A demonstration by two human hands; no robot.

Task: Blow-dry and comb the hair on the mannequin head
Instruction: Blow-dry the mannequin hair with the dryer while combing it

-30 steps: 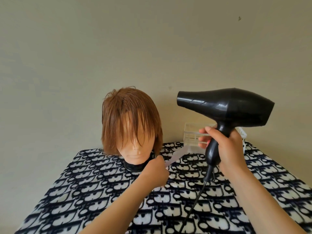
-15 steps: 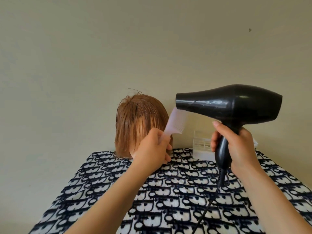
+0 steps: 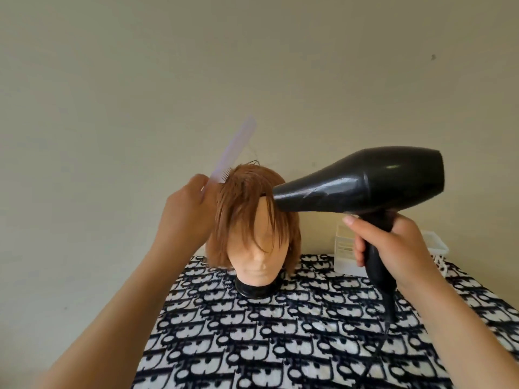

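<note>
A mannequin head (image 3: 259, 248) with damp reddish-brown hair (image 3: 241, 197) stands upright on a black base, facing me. My left hand (image 3: 186, 211) grips a pale lilac comb (image 3: 230, 154) at the left side of the crown; its teeth touch the hair there and its long end points up and right. My right hand (image 3: 393, 242) holds the handle of a black hair dryer (image 3: 362, 183). The dryer's nozzle points left and nearly touches the hair at the mannequin's forehead. Its cord hangs down from the handle.
A black-and-white patterned cloth (image 3: 280, 332) covers the table. A clear plastic box (image 3: 346, 248) and a white basket (image 3: 435, 242) sit at the back right, behind the dryer handle. A plain beige wall (image 3: 168, 80) stands close behind.
My left hand has lifted the comb from the mannequin's right side over to the left of the crown. The dryer has tilted nozzle-down and closed in on the forehead hair.
</note>
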